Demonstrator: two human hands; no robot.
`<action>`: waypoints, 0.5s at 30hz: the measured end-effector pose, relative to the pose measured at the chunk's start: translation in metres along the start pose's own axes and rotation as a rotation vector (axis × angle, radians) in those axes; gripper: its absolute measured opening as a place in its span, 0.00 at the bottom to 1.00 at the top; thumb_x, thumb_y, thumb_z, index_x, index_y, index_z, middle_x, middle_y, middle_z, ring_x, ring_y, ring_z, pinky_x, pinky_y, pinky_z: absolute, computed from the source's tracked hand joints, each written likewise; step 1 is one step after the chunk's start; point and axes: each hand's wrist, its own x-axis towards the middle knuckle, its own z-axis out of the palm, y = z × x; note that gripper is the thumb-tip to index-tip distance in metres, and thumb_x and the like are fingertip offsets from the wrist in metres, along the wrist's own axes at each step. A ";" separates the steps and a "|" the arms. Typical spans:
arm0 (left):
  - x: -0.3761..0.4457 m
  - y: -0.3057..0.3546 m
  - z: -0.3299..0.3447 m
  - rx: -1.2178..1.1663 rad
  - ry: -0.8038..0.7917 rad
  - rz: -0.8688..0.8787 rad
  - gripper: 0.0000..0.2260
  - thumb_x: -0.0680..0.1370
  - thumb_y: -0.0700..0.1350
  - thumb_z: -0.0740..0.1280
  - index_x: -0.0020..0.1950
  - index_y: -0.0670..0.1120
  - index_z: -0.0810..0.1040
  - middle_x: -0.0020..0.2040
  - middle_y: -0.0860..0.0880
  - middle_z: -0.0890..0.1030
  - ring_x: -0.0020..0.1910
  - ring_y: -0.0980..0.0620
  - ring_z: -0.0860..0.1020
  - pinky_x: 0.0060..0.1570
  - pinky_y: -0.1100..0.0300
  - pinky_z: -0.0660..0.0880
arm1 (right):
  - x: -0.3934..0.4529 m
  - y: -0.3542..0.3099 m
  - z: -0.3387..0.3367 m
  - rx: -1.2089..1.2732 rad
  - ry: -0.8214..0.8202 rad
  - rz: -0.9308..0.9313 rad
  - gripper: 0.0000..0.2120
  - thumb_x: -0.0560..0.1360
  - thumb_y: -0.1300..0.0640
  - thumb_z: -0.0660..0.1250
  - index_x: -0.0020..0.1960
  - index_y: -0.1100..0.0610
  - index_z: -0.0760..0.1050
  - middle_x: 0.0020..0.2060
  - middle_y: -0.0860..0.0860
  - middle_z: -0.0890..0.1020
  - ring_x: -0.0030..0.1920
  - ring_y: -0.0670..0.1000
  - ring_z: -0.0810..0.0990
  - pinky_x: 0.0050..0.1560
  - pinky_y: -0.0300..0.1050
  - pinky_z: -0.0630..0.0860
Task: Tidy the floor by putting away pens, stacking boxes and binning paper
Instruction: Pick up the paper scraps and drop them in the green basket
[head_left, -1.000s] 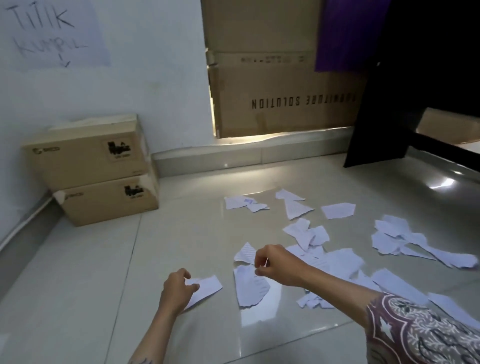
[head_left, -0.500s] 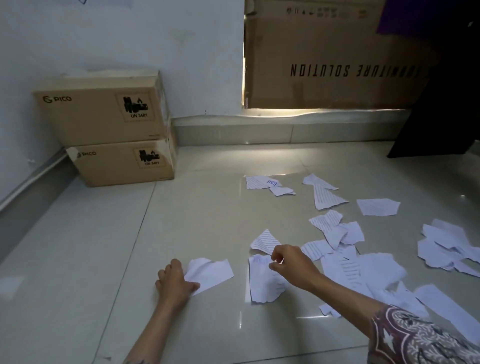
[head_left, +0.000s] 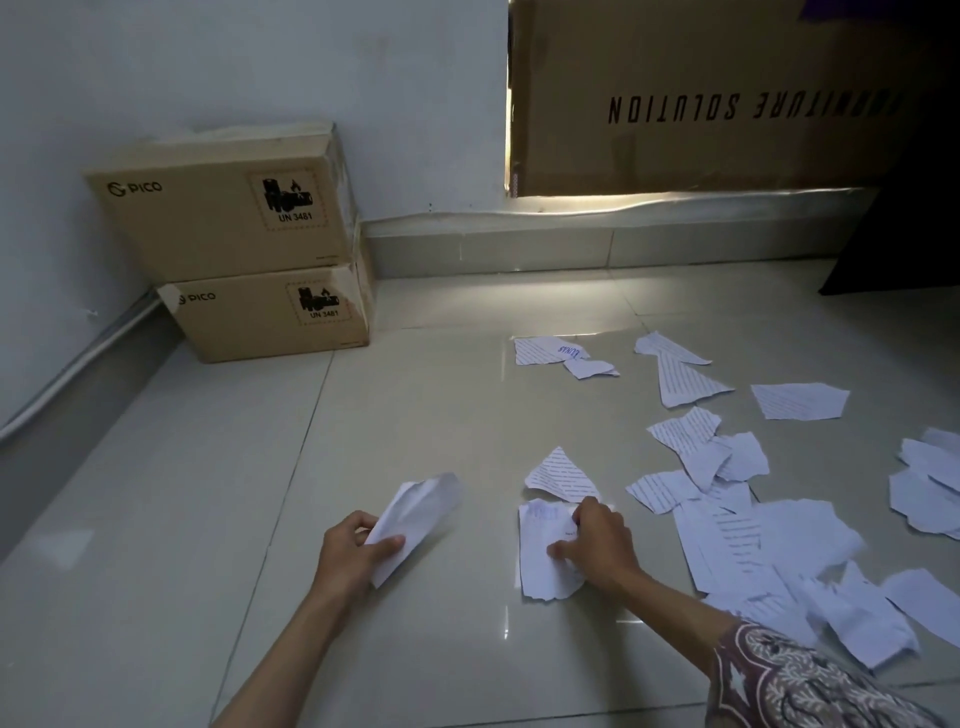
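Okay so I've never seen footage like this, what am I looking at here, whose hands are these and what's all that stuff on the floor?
There is no machine: a person wears a camera on the head, looking down at their own two bare hands. The left hand grips a crumpled white paper scrap, lifted off the pale tiled floor. The right hand pinches a lined white paper scrap lying flat. More torn lined paper pieces are scattered to the right. Two stacked brown cardboard boxes stand by the white wall.

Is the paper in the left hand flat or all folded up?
Folded up. The left hand grips the paper scrap, which bends into creases and lifts off the floor.
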 end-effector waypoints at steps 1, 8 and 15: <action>-0.001 0.000 -0.001 -0.014 0.011 -0.019 0.07 0.70 0.35 0.72 0.39 0.39 0.74 0.36 0.44 0.79 0.34 0.47 0.75 0.31 0.61 0.67 | 0.001 -0.001 0.000 0.070 -0.027 0.003 0.18 0.70 0.54 0.73 0.54 0.59 0.70 0.51 0.55 0.78 0.52 0.54 0.76 0.52 0.45 0.72; -0.006 0.005 -0.004 -0.058 0.077 -0.054 0.14 0.68 0.37 0.74 0.50 0.44 0.75 0.44 0.46 0.77 0.39 0.51 0.76 0.32 0.60 0.70 | 0.001 0.004 -0.002 0.244 -0.096 -0.131 0.16 0.66 0.67 0.72 0.31 0.53 0.69 0.32 0.47 0.75 0.34 0.45 0.72 0.33 0.33 0.67; -0.007 0.012 -0.002 -0.099 0.083 -0.042 0.16 0.67 0.37 0.75 0.51 0.47 0.75 0.49 0.42 0.78 0.41 0.48 0.77 0.35 0.58 0.72 | 0.016 -0.005 -0.034 0.638 -0.104 -0.176 0.08 0.68 0.67 0.72 0.34 0.57 0.78 0.32 0.51 0.79 0.36 0.48 0.76 0.38 0.37 0.71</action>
